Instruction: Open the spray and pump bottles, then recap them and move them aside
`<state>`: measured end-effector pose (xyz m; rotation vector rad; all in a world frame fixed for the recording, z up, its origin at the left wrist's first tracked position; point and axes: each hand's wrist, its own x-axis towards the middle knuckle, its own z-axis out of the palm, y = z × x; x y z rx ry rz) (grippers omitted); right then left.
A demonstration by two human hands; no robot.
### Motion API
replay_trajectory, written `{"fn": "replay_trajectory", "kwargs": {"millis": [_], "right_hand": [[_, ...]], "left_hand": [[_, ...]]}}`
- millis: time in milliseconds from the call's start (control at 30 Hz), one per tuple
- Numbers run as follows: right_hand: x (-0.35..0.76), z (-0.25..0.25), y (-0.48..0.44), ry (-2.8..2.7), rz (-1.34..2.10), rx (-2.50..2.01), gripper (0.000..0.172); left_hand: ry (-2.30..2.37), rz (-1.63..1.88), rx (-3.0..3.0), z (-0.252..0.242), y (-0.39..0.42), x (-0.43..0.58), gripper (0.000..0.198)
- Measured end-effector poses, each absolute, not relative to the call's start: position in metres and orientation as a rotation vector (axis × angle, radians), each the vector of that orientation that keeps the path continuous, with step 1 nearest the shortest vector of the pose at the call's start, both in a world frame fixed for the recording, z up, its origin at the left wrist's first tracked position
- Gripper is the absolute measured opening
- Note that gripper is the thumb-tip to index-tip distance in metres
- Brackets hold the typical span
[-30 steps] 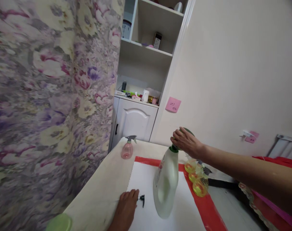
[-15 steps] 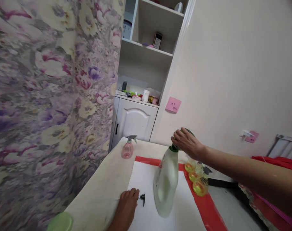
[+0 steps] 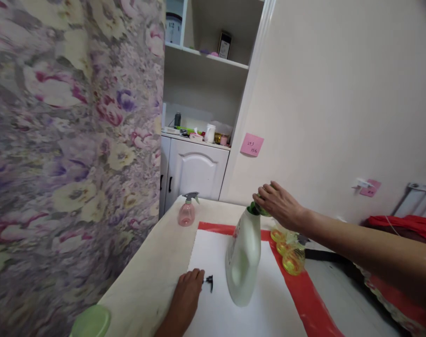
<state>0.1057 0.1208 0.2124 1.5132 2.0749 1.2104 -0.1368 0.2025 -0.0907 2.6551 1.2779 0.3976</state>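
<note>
A large pale green jug [image 3: 243, 262] with a side handle stands on a white sheet [image 3: 269, 299]. My right hand [image 3: 278, 201] is closed on a green cap [image 3: 264, 213] at the jug's mouth; fingers hide most of the cap, which sits tilted to the right of the dark green neck. Low and to the left, my left hand [image 3: 188, 292] is closed around a pump dispenser, its black nozzle [image 3: 209, 282] poking out past the fingertips above the sheet. The rest of that pump is hidden in the hand.
A pink spray bottle [image 3: 187, 213] stands at the table's back left. Several yellow containers [image 3: 293, 262] line the red border [image 3: 304, 299] at right. A light green round lid [image 3: 91, 322] lies front left. A floral curtain [image 3: 76, 164] hangs along the left.
My right hand has turned the green cap slightly at the jug's mouth, showing more of its underside. My left hand stays nearly still with the pump. The view has shifted a little.
</note>
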Motion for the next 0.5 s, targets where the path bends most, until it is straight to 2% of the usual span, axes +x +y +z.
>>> {"fn": "replay_trajectory", "kwargs": {"millis": [200, 367, 433, 500], "right_hand": [[0.129, 0.209, 0.113, 2.248, 1.029, 1.793, 0.061], [0.162, 0.17, 0.084, 2.394, 0.723, 2.291, 0.08], [0.172, 0.133, 0.066, 2.734, -0.127, 2.666, 0.079], [0.178, 0.084, 0.048, 2.856, -0.749, 2.774, 0.084]], "left_hand": [[1.281, 0.395, 2.658, -0.094, 0.205, -0.136, 0.04], [1.284, 0.421, 2.643, -0.088, 0.204, -0.135, 0.039], [1.278, 0.441, 2.631, -0.084, 0.202, -0.135, 0.036], [1.272, 0.465, 2.615, -0.08, 0.2, -0.135, 0.034]]}}
